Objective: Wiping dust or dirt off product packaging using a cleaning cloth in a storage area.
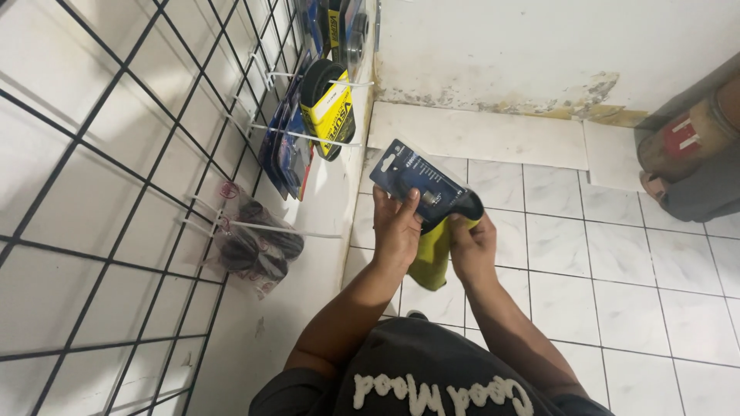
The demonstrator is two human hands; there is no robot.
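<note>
Blue pack (416,181), a flat carded blister packet, held in front of the chest over the tiled floor (632,254), tilted with its hang-hole end up and to the left. Probably light and fairly stiff across the card, slick on the clear plastic front, easily creased at the corners. Best taken by the card edges, thumb on the face, not by the bulging blister. To the far left, a wire grid (108,177) on the wall with white hooks carrying bagged dark items (258,246) and more packs (324,108). Left hand (397,231): grip closed on the pack's lower left edge, thumb on front. Right hand (472,250): grip closed on a yellow cloth (432,262) bunched under the pack's lower end, soft and limp. At far right, a red and tan cylinder (686,146) lying against the wall.
</note>
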